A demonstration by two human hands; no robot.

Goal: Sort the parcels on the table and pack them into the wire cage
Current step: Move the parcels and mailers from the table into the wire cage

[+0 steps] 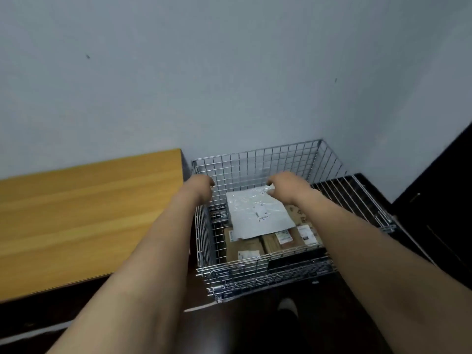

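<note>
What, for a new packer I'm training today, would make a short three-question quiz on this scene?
1. True or false: the white mailer lies on top of the cardboard boxes inside the wire cage.
2. Which hand is at the mailer's far corner? A left, B right, C neither.
3. Fill in: the wooden table stands on the cage's ____ side.
Key: 1 true. 2 B, the right hand. 3 left.
</note>
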